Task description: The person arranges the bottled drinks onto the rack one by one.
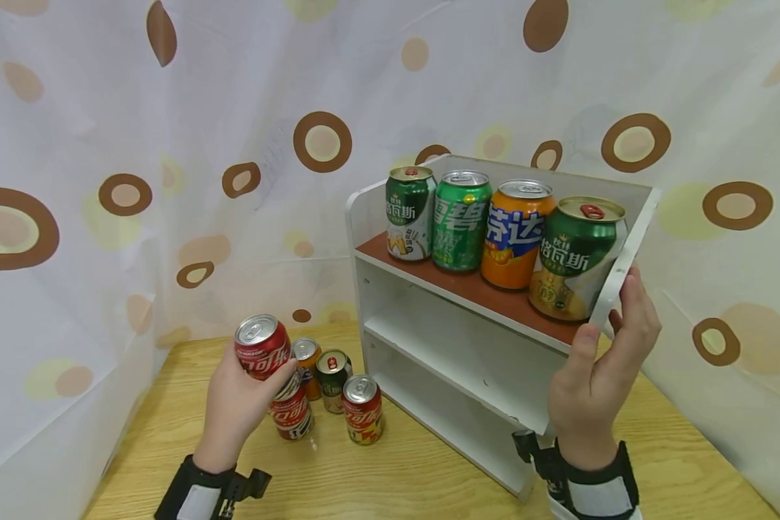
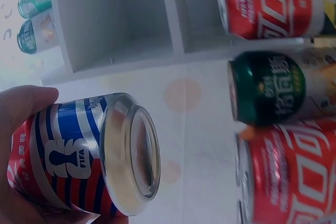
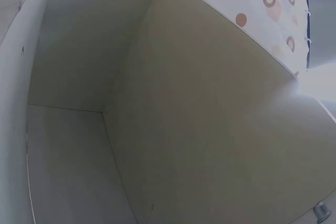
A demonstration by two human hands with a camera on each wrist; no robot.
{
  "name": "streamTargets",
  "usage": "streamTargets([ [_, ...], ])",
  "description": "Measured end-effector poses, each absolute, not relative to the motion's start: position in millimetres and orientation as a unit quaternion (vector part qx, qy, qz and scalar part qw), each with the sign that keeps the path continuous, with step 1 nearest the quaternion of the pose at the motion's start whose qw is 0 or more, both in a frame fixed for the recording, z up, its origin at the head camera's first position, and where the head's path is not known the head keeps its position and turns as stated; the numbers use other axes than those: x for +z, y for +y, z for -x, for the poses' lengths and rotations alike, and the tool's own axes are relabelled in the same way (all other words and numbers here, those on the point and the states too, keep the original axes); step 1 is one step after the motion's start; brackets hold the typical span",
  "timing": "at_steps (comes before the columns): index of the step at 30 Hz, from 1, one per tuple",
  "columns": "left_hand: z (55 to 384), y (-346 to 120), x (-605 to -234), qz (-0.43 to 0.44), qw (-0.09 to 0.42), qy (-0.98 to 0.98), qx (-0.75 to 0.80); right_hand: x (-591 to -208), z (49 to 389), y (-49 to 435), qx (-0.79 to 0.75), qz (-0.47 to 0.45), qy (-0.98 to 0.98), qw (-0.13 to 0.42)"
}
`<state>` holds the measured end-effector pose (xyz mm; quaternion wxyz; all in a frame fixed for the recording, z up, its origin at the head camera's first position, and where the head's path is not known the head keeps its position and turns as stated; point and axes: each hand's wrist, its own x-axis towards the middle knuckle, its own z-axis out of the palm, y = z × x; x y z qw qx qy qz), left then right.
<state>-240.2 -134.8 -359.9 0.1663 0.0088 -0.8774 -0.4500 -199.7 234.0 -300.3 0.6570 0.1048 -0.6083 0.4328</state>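
Note:
My left hand point(image 1: 237, 397) grips a red cola can point(image 1: 260, 343), held upright above the table in the head view. In the left wrist view the can's point(image 2: 68, 156) bare bottom and a FIFA emblem show. Just beyond and below it stand another red cola can point(image 1: 292, 415), an orange can point(image 1: 304, 354), a green kvass can point(image 1: 332, 383) and a further red cola can point(image 1: 362, 412). On the right, my right hand point(image 1: 598, 368) holds the side panel of a white shelf point(image 1: 442, 325), thumb at its front edge and fingers on the outer side.
Along the shelf's brown top board point(image 1: 422, 274) stand a white-green kvass can point(image 1: 409, 213), a green soda can point(image 1: 461, 220), an orange soda can point(image 1: 516, 235) and a gold-green kvass can point(image 1: 578, 260). A patterned curtain point(image 1: 266, 108) hangs behind the wooden table point(image 1: 338, 484).

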Motion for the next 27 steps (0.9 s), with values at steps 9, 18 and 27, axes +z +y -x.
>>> streamTargets([
  [9,252.0,-101.5,-351.3,0.032,0.156,-0.866,-0.475,-299.6,199.9,234.5,0.435,-0.11,-0.604,0.659],
  [18,258.6,-70.0,-342.3,0.066,0.148,-0.854,-0.495,-300.5,200.3,234.8,0.434,-0.112,-0.605,0.658],
  [27,262.8,-42.4,-342.8,0.101,0.151,-0.844,-0.505,-301.6,199.7,236.4,0.43,-0.112,-0.61,0.656],
])
